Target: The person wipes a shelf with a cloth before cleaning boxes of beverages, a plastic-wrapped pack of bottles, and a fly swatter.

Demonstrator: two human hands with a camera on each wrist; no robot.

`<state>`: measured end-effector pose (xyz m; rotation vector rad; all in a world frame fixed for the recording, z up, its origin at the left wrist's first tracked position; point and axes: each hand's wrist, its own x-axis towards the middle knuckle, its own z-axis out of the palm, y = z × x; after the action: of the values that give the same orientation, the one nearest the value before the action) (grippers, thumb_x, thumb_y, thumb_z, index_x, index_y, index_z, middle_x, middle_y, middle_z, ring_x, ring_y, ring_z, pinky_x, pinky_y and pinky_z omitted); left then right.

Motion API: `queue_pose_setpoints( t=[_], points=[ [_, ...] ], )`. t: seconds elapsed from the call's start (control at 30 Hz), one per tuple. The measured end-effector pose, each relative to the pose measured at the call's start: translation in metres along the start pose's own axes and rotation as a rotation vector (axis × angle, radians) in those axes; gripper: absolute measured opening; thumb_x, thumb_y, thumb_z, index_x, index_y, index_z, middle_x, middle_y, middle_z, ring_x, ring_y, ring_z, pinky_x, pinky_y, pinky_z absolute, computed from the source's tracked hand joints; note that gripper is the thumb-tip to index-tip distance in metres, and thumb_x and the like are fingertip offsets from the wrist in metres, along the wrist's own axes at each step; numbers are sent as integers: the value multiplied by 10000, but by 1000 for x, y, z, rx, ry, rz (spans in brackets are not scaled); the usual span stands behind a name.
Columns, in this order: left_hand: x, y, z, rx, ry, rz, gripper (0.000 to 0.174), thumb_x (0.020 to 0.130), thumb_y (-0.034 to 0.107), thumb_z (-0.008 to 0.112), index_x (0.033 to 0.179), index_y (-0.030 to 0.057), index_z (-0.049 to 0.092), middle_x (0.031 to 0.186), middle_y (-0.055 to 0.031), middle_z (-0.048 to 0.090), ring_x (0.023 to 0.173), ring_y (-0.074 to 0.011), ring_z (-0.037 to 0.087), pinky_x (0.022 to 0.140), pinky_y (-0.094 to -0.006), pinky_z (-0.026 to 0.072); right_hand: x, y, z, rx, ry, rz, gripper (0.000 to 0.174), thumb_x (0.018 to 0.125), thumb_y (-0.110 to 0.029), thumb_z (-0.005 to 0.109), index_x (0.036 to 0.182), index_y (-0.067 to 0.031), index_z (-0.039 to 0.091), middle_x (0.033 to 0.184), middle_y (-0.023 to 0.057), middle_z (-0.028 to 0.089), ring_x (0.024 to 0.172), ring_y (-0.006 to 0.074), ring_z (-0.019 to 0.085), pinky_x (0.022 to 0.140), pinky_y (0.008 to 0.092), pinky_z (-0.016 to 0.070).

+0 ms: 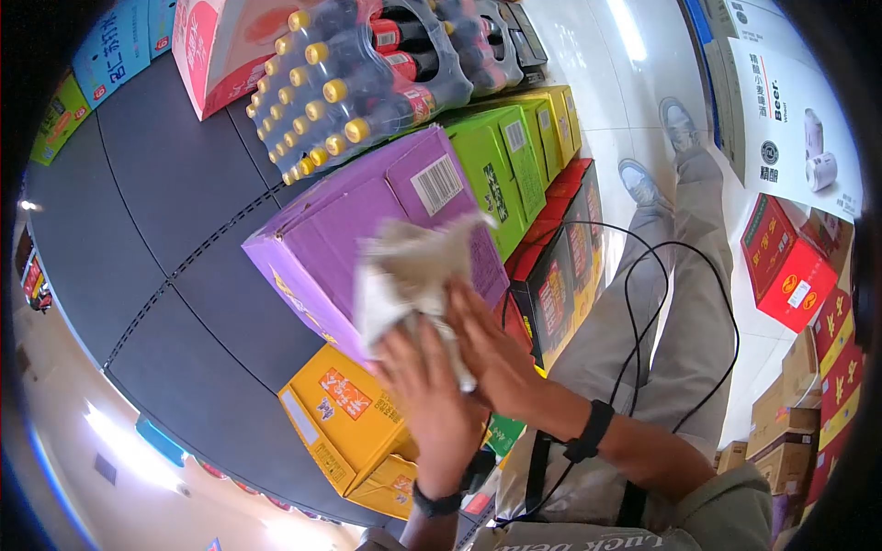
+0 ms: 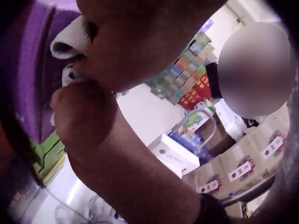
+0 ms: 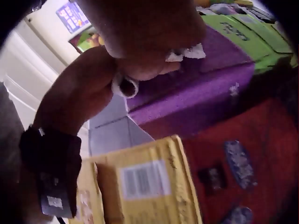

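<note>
A whitish cloth [image 1: 404, 275], blurred in the head view, is bunched between my two hands over a purple box [image 1: 340, 220]. My left hand [image 1: 424, 395] grips its near edge from the left. Close beside it, my right hand [image 1: 496, 354] holds the cloth from the right, fingers lying over it. In the right wrist view a rolled end of the cloth [image 3: 125, 87] pokes out by the left hand, and a white scrap shows under the right fingers. The left wrist view also shows a cloth roll [image 2: 70, 42] between the hands.
An orange-yellow box [image 1: 344, 413] stands nearest, left of the body. Green boxes [image 1: 496, 165] and red-black boxes [image 1: 556, 285] adjoin the purple one. Shrink-wrapped bottles [image 1: 349, 92] stand beyond on dark panels [image 1: 175, 174]. A black cable [image 1: 680, 243] loops across the legs. More cartons line the right.
</note>
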<state>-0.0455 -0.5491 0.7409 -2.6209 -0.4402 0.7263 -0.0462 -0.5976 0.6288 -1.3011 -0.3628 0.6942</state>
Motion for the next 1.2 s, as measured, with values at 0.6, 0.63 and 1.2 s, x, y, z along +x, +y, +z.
queue_pose_setpoints(
  t=[0.6, 0.63, 1.2],
  points=[
    [-9, -15, -12, -218, 67, -52, 719, 792, 119, 622, 1455, 7, 368, 1547, -303, 193, 1427, -502, 181, 1152, -582, 137, 2, -40, -7, -197, -96, 43, 591, 930, -48, 389, 1465, 116, 200, 1550, 280, 177, 1442, 436, 183, 1187, 452, 210],
    [2, -24, -15, -318, 134, -12, 751, 783, 84, 625, 1471, 7, 331, 1543, -343, 135, 1421, -533, 152, 1146, -594, 138, 24, -51, -16, -259, -85, 0, 591, 927, -46, 395, 1463, 118, 207, 1550, 279, 180, 1441, 436, 187, 1186, 452, 210],
    [-2, -63, 7, -1164, 377, -551, 847, 733, -39, 551, 1516, 48, 239, 1554, -313, 108, 1439, -513, 89, 1159, -577, 134, 103, -158, 24, -1269, -578, -381, 669, 813, 45, 496, 1442, 105, 277, 1539, 293, 217, 1421, 454, 242, 1149, 550, 214]
  ],
)
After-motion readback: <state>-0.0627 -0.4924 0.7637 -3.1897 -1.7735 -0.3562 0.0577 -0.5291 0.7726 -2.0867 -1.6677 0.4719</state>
